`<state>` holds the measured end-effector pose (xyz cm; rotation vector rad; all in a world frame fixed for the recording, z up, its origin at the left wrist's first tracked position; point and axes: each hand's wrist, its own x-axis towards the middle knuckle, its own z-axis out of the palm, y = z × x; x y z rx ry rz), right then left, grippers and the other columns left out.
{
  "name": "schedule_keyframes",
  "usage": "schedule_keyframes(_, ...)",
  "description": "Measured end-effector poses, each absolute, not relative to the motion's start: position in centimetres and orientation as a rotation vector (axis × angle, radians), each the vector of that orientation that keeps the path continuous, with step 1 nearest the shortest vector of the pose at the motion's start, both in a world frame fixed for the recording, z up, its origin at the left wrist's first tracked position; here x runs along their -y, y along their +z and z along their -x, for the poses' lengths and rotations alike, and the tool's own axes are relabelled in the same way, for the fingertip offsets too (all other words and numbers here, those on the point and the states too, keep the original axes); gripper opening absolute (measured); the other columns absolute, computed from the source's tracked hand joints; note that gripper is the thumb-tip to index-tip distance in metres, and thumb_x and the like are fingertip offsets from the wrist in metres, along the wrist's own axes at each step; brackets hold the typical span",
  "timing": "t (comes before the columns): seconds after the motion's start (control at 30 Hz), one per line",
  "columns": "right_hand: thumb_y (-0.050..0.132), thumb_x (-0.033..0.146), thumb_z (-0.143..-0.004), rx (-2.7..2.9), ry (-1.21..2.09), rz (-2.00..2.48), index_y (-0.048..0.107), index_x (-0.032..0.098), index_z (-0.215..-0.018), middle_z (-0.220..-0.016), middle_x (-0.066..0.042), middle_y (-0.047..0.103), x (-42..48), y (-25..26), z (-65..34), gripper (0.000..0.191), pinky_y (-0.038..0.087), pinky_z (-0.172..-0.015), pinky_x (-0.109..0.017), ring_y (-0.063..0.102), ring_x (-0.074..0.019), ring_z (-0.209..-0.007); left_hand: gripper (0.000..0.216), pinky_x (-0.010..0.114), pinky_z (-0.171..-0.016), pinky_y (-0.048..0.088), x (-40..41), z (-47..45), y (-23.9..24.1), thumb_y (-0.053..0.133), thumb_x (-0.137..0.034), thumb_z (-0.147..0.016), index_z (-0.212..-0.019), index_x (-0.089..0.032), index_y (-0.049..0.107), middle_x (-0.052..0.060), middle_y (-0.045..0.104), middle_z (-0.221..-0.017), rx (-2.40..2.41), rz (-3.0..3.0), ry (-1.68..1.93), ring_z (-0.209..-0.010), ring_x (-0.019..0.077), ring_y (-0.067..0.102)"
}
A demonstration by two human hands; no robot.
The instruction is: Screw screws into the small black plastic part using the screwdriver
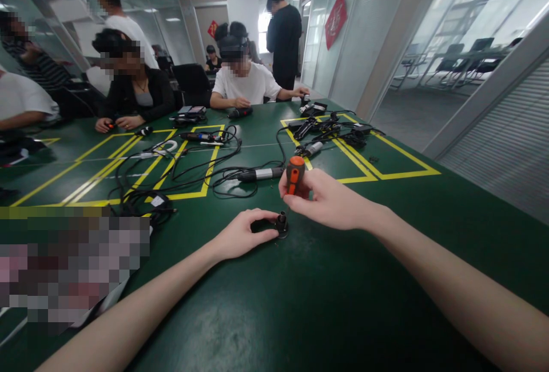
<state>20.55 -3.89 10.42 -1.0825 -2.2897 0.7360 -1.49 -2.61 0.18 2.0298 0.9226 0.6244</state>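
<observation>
My right hand (328, 200) is closed around a screwdriver with an orange and black handle (294, 173), held upright over a small black round part (282, 224) on the green table (326, 292). My left hand (240, 236) pinches that black part between thumb and fingers and steadies it on the table. The screwdriver's tip is hidden behind my fingers.
Tangled black cables (180, 174) and a silver-black cylindrical tool (257, 174) lie just beyond my hands inside yellow taped boxes. More tools (321, 129) lie at the far right. Two seated people (242, 83) work across the table; others stand behind. A blurred patch (72, 269) covers the near left.
</observation>
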Motion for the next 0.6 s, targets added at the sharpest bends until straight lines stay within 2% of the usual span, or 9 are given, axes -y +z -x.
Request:
schedule_keyframes(0.17, 0.056, 0.044, -0.094, 2.280, 0.735, 1.072, 0.057, 0.018, -0.086, -0.073, -0.002, 0.059, 3.74, 10.05, -20.37, 0.027, 0.039, -0.058, -0.029, 0.052, -0.0158, -0.062, 0.035, 0.039, -0.108, 0.048, 2.62, 1.53, 0.06, 0.072, -0.029, -0.089, -0.122, -0.021, 0.075, 0.007, 0.077, -0.121, -0.940, -2.006, 0.614, -0.112, 0.0242, 0.069)
schedule_keyframes(0.33, 0.062, 0.029, -0.089, 2.281, 0.771, 1.035, 0.055, 0.019, -0.080, -0.071, 0.001, 0.057, 3.90, 10.05, -20.24, 0.015, 0.040, -0.060, -0.028, 0.051, -0.0136, -0.061, 0.035, 0.038, -0.108, 0.048, 2.64, 1.53, 0.19, 0.071, -0.026, -0.087, -0.121, -0.021, 0.075, 0.006, 0.077, -0.122, -0.940, -2.006, 0.616, -0.113, 0.0241, 0.068)
schedule_keyframes(0.43, 0.062, 0.018, -0.084, 2.280, 0.796, 1.005, 0.055, 0.019, -0.083, -0.073, 0.002, 0.057, 3.93, 9.97, -20.20, 0.007, 0.042, -0.062, -0.028, 0.051, -0.0130, -0.062, 0.033, 0.038, -0.107, 0.048, 2.67, 1.51, 0.33, 0.072, -0.027, -0.087, -0.120, -0.021, 0.076, 0.006, 0.078, -0.120, -0.955, -2.023, 0.613, -0.110, 0.0241, 0.069)
schedule_keyframes(0.6, 0.062, 0.012, -0.081, 2.244, 0.832, 0.994, 0.057, 0.018, -0.091, -0.079, 0.001, 0.059, 3.78, 9.65, -20.22, 0.013, 0.044, -0.065, -0.029, 0.052, -0.0130, -0.064, 0.033, 0.037, -0.106, 0.048, 2.71, 1.44, 0.39, 0.071, -0.026, -0.088, -0.120, -0.020, 0.075, 0.006, 0.077, -0.119, -0.944, -2.018, 0.614, -0.110, 0.0237, 0.069)
